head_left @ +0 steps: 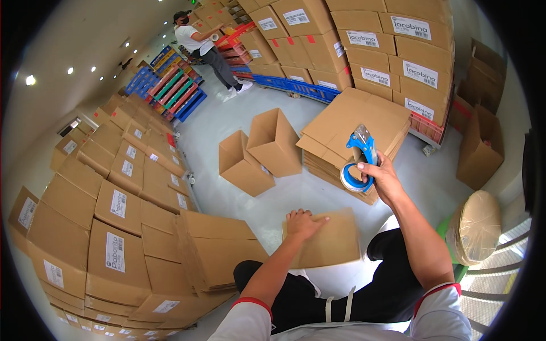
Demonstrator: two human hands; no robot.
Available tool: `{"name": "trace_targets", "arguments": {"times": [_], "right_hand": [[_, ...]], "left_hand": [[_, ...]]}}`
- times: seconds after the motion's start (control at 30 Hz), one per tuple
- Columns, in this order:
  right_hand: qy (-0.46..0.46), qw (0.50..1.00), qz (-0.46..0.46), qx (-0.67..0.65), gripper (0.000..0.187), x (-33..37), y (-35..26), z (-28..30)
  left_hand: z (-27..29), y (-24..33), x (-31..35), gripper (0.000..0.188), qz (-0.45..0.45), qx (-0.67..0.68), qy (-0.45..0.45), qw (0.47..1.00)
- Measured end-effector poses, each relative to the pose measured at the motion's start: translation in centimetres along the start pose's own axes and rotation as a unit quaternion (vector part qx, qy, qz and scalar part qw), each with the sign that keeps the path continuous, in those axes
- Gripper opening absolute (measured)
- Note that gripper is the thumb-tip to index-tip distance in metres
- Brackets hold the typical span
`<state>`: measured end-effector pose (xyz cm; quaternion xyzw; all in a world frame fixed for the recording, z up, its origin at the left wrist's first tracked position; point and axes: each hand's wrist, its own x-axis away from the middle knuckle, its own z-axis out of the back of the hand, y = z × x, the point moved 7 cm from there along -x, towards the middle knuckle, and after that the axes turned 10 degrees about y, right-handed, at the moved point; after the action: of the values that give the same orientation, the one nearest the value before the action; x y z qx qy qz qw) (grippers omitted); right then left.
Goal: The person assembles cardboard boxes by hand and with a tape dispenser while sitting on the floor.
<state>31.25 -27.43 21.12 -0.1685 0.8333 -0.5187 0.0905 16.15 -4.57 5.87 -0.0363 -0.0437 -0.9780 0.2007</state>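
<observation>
Labels (420, 74): white, dark lettering | stacked cartons (372, 58) | far print (255, 54) seemingly illegible

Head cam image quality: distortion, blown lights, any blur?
Head view: black fisheye surround, left-side carton stack bowing toward the rim; ceiling lights blown white, upper left; box under the left hand looks slightly smeared; tape dispenser appears crisper.

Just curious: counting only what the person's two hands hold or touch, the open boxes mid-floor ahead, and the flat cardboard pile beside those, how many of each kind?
Tape dispenser in the right hand: 1
Box under the left hand: 1
Open boxes mid-floor: 2
Pile of flat cardboard: 1
Total: 5
</observation>
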Motion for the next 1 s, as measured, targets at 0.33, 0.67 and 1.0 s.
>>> {"name": "trace_targets", "arguments": {"times": [0.33, 0.67, 1.0], "right_hand": [[0.047, 0.990, -0.013, 0.132, 0.038, 0.1, 0.6, -0.3], [0.057, 0.985, -0.020, 0.163, 0.044, -0.4, 2.4, -1.9], [-0.116, 0.973, -0.072, 0.185, 0.067, 0.2, 4.8, -2.8]], "left_hand": [[-8.5, -7.1, 6.6, 0.102, 0.231, 0.226, -0.187, 0.928], [-7.2, -4.2, 6.6, 0.081, 0.081, 0.509, 0.057, 0.855], [-8.9, -3.9, 9.6, 0.071, 0.156, 0.442, -0.066, 0.881]]}}
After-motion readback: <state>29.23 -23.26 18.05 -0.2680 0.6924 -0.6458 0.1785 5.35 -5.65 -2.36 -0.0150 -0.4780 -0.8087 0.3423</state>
